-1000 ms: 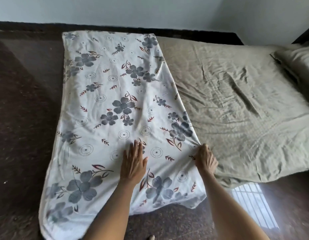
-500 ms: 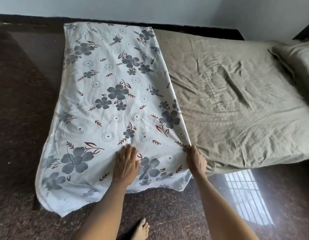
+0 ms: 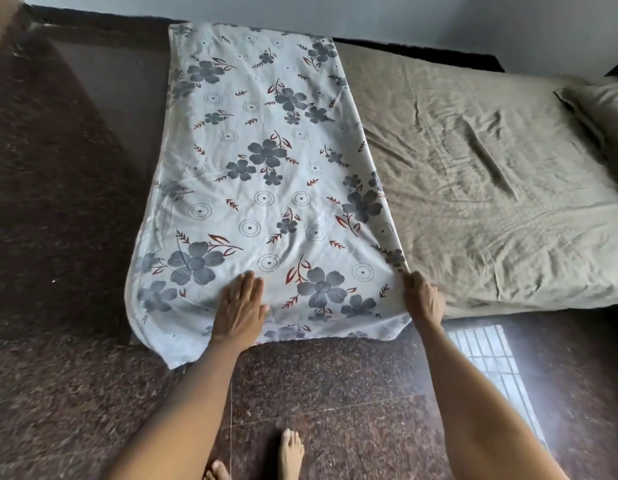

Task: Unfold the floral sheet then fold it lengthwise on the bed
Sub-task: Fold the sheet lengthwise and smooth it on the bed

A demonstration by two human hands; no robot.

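The white floral sheet [image 3: 266, 174] lies as a long narrow strip across the left part of the bed [image 3: 473, 188], its near end hanging over the bed's front edge. My left hand [image 3: 241, 306] presses flat on the sheet near that edge, fingers straight. My right hand [image 3: 421, 299] grips the sheet's right edge near its front corner, fingers curled into the fabric.
An olive bedsheet covers the bed, with a pillow [image 3: 601, 109] at the far right. Dark speckled floor [image 3: 58, 393] lies in front and to the left. My bare feet [image 3: 290, 452] stand on it below the hands. A wall runs behind the bed.
Both hands have slid toward the front edge of the bed along the sheet, the left smoothing it, the right keeping hold of the right edge. The camera has pulled back.
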